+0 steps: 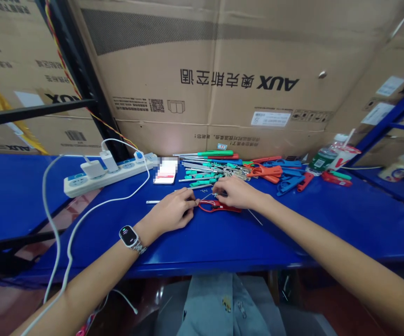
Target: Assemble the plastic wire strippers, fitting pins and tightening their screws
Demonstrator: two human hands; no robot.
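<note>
A red plastic lighter handle half (223,208) lies on the blue table with dark parts inside. At its left end my left hand (175,210) is closed, thumb and fingers pinched. A thin wire (206,196) runs from those fingertips to my right hand (235,192), which is closed in a pinch over the handle. Part of the right fingers' grip is hidden. A metal tube (152,202) pokes out behind my left hand. Below my right wrist lies a thin straight rod (255,217). Behind both hands is a pile of metal tubes with green ends (202,175).
Orange handle pieces (266,172) and blue handle pieces (289,182) lie right of the pile. A phone (166,171), a power strip (121,169) and a white cable (93,205) are to the left. A bottle (322,158) and cup (345,156) stand right, before a cardboard box (237,46).
</note>
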